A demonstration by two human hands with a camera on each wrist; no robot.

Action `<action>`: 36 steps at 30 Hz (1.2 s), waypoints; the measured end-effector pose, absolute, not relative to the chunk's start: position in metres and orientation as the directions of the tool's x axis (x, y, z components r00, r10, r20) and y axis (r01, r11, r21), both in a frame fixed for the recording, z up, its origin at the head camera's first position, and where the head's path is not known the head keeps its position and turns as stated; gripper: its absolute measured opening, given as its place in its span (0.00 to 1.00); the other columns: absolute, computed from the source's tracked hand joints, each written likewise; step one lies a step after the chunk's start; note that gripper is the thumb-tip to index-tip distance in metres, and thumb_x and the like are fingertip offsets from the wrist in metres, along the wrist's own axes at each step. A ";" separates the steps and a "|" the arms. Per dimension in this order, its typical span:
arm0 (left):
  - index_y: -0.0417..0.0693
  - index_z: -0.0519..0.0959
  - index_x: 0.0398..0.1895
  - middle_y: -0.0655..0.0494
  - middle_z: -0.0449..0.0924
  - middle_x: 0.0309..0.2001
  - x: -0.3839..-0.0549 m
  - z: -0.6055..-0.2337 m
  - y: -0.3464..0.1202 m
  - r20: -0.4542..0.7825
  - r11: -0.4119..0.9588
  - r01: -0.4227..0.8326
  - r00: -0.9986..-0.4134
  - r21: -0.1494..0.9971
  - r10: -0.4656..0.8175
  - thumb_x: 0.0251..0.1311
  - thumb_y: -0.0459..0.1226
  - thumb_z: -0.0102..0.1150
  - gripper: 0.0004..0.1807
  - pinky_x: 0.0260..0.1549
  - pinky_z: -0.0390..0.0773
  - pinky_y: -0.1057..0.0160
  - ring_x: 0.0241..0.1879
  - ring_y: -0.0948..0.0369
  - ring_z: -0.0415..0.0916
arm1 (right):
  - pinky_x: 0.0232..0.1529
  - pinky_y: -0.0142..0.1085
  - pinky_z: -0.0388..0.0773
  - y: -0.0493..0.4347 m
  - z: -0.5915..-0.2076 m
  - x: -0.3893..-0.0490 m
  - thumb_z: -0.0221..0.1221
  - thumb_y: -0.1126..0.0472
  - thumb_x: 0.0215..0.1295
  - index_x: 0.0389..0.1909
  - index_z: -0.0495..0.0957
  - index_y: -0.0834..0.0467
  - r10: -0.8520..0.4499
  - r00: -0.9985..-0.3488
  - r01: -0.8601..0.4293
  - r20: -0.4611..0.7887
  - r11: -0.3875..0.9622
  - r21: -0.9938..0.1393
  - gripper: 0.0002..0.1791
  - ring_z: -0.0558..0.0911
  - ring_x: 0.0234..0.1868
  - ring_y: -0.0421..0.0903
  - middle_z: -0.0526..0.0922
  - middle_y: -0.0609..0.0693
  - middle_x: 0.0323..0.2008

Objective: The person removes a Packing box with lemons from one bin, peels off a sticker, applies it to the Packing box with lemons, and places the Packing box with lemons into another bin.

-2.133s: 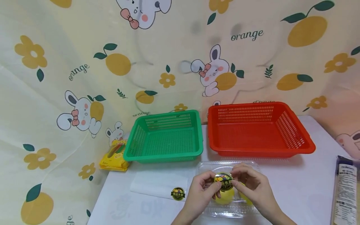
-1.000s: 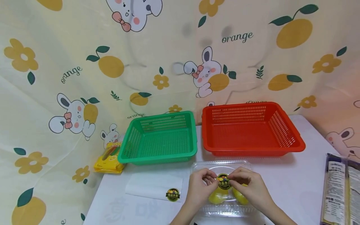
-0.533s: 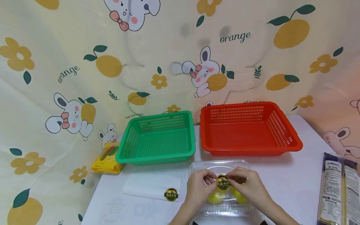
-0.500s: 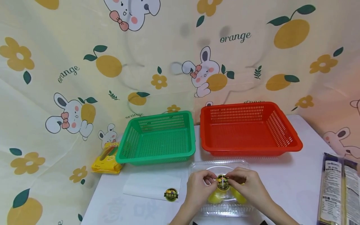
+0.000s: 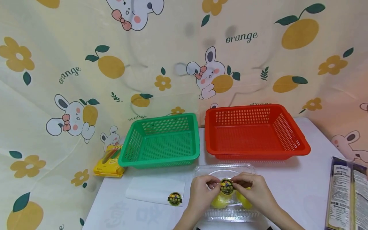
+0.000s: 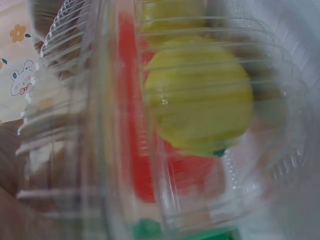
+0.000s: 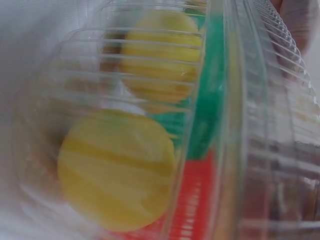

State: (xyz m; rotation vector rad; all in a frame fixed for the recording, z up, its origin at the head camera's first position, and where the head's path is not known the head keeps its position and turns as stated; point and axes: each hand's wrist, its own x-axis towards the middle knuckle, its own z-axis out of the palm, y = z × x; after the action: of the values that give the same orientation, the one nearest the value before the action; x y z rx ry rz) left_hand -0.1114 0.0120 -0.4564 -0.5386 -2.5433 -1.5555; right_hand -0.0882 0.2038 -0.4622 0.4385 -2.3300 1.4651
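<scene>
Sticker point(image 5: 227, 187): pinched by left hand point(image 5: 202, 192) and right hand point(image 5: 254, 188), lower centre.
Clear box point(image 5: 230, 217) (fruit point(image 5: 219, 202) inside): apparently being labelled; flat pressing likely needed next.

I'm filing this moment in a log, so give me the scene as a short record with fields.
Left grip: left hand, pinching the round sticker by its left edge
Right grip: right hand, pinching its right edge
Beneath: clear container; contact unclear
Inside that: two yellow fruits visible
Left of that: white sheet bearing a second sticker
Behind: green basket, red basket
Far left: yellow packet
Far right: labelled package
</scene>
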 end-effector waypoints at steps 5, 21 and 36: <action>0.44 0.87 0.26 0.66 0.78 0.20 -0.112 -0.457 0.012 0.265 0.417 0.342 -0.936 0.842 0.233 0.49 0.27 0.67 0.04 0.19 0.69 0.77 0.23 0.74 0.70 | 0.27 0.28 0.82 0.204 -0.463 -0.088 0.70 0.79 0.48 0.31 0.86 0.61 -0.068 -0.889 -0.437 0.452 0.419 -0.796 0.13 0.82 0.27 0.36 0.86 0.47 0.29; 0.43 0.87 0.25 0.64 0.79 0.20 -0.112 -0.457 0.011 0.283 0.402 0.363 -0.927 0.841 0.247 0.48 0.25 0.67 0.05 0.20 0.71 0.78 0.22 0.75 0.70 | 0.27 0.26 0.80 0.203 -0.467 -0.089 0.70 0.80 0.47 0.31 0.85 0.59 -0.072 -0.865 -0.479 0.497 0.416 -0.773 0.15 0.81 0.27 0.37 0.85 0.47 0.29; 0.42 0.86 0.25 0.65 0.78 0.20 -0.115 -0.461 0.011 0.273 0.432 0.360 -0.929 0.827 0.252 0.47 0.25 0.68 0.04 0.21 0.73 0.77 0.21 0.77 0.68 | 0.27 0.25 0.79 0.200 -0.469 -0.089 0.70 0.83 0.43 0.30 0.85 0.58 -0.073 -0.849 -0.494 0.523 0.458 -0.739 0.18 0.80 0.27 0.35 0.85 0.46 0.28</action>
State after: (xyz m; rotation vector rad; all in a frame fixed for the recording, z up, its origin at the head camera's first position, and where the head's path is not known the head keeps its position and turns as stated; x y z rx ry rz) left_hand -0.1145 0.0106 -0.4608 -0.5504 -2.5650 -1.5232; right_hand -0.0891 0.1996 -0.4689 0.4760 -2.2928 1.3633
